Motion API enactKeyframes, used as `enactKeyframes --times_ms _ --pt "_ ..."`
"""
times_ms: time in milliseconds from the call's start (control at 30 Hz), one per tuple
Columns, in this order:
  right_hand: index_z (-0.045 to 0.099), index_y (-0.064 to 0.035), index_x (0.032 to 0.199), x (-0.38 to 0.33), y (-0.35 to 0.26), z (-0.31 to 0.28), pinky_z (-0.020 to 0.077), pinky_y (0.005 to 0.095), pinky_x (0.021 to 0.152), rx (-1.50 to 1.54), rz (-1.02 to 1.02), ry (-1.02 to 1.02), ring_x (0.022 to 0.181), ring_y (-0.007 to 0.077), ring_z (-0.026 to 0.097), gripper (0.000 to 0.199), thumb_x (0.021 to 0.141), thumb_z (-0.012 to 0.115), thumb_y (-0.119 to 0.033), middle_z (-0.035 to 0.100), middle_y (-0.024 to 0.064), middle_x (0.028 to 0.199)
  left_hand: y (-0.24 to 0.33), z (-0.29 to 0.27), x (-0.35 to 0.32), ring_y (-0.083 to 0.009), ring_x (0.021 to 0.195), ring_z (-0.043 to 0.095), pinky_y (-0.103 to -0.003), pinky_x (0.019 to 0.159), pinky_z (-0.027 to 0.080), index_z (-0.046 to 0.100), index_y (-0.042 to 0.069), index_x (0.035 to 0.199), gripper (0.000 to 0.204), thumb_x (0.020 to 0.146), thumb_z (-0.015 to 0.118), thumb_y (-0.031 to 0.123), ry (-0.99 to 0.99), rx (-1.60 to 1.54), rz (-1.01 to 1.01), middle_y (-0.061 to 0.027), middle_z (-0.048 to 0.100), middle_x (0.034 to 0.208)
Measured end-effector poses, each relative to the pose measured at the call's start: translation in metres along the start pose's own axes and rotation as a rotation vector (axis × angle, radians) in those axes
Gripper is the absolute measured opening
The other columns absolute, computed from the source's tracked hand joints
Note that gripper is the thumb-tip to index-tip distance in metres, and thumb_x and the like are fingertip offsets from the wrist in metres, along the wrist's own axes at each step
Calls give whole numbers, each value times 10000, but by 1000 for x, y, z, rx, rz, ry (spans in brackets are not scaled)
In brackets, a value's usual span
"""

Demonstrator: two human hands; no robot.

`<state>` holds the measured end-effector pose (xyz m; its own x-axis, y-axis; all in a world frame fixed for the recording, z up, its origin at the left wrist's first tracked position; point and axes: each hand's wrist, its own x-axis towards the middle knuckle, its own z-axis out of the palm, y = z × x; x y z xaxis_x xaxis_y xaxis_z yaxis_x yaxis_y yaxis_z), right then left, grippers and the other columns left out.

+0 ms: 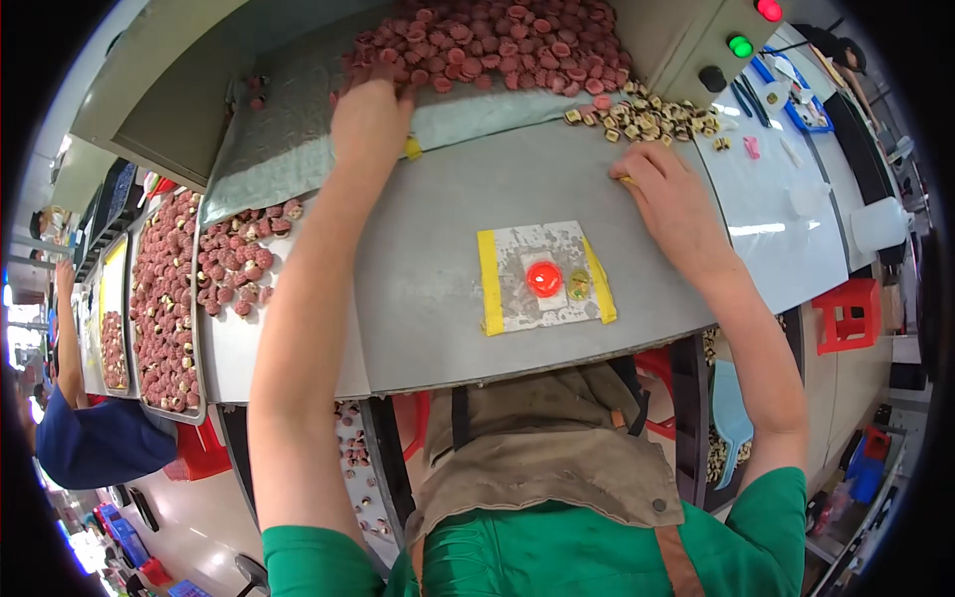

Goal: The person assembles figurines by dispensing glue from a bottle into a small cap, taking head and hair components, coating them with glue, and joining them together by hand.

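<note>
My left hand (370, 124) reaches to the near edge of a big heap of dusky-pink, ridged, cup-shaped pieces (487, 45). Its fingertips are among the pieces, thumb apart from the fingers, and I see nothing held. My right hand (665, 194) hovers over the grey tabletop with its fingers pinched on a small yellow piece (626, 180), mostly covered by the fingers. Just beyond it lies a pile of small cream-and-dark chunks (647, 117). Between my forearms, a square plate (515, 261) with yellow tape on two sides bears a glowing red round light (543, 280).
Trays of reddish-pink assembled pieces (167, 298) stand at the left, with loose ones (237, 254) beside them. A metal housing (696, 50) with indicator lights rises at the back right. A co-worker's arm (68, 338) shows at far left; a red stool (849, 315) is at right.
</note>
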<state>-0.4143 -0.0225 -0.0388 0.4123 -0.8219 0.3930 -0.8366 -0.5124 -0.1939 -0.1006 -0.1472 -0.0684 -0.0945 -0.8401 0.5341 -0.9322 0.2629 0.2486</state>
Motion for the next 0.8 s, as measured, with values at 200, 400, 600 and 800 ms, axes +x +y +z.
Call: enactKeyframes --times_ms 200,400,600,800 --pt "540 -43 1003 -36 -8 -38 473 367 769 188 167 9 893 285 585 220 804 625 -4 562 106 961 24 -35 -24 -280 848 627 -372 734 499 622 72 1034 184 895 604 192 69 -254 178 -131 653 937" --pt "557 -30 963 -45 5 -53 474 311 750 178 155 -287 872 219 585 185 802 645 -10 577 96 957 84 -92 -95 -81 844 559 -231 746 450 576 0 1147 251 947 552 150 -441 -1139 -447 -23 601 933" --pt "592 -41 1038 -49 -13 -20 474 270 734 391 102 -138 851 180 573 208 836 644 -36 570 66 989 117 -109 -161 -104 880 577 -242 817 460 535 1 1239 327 947 576 144 -492 -1693 -707 -33 577 1032" --pt "592 -47 1088 -49 -22 -27 489 282 754 408 187 -110 857 197 581 246 846 634 -37 577 74 1001 123 -112 -180 -113 962 591 -253 861 463 505 6 1291 362 968 548 164 -412 -1869 -846 -31 582 1063"
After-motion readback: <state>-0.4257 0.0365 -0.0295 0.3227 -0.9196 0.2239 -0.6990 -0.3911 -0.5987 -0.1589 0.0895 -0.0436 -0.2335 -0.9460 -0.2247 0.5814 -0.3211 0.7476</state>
